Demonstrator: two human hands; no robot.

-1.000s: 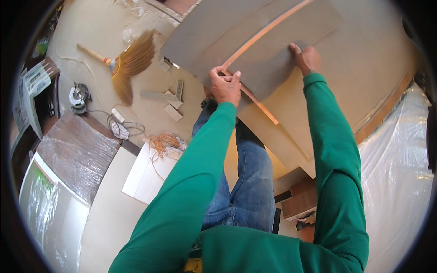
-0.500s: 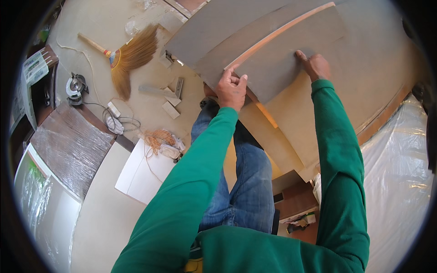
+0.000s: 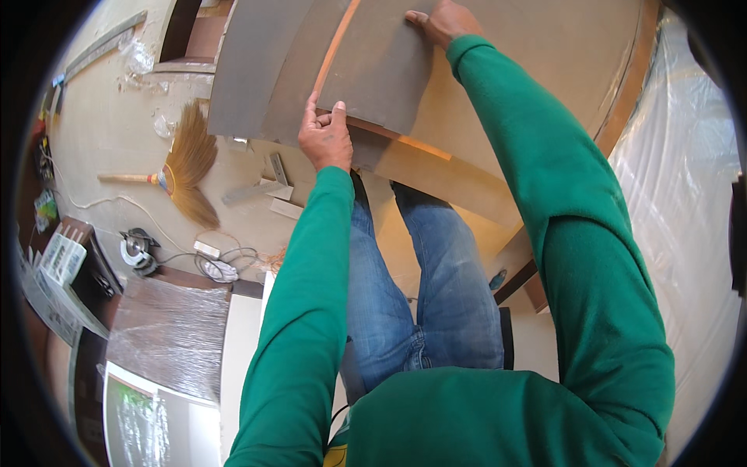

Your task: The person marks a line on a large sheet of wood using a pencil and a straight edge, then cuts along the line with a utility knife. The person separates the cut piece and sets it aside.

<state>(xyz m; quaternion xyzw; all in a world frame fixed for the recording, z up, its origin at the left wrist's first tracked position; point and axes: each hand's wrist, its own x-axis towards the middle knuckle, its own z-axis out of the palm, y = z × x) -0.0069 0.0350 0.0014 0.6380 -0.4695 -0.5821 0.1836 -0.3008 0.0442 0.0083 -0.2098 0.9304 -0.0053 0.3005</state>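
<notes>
Big tan desk far right, orange-edged grey panel lying over its left part. Grass broom is off left, circular saw nearer. Left hand is at the panel's near-left corner, fingers part-spread, can't tell if gripping. Right hand is by its right side, thumb out, grip unclear.

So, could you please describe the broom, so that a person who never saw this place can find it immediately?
Start from the large grey boards at the left hand. On the pale floor to their left, above the circular saw in the picture, lies the broom. Unlike the metal square beside it, it has golden bristles fanning wide and a light handle.
</notes>
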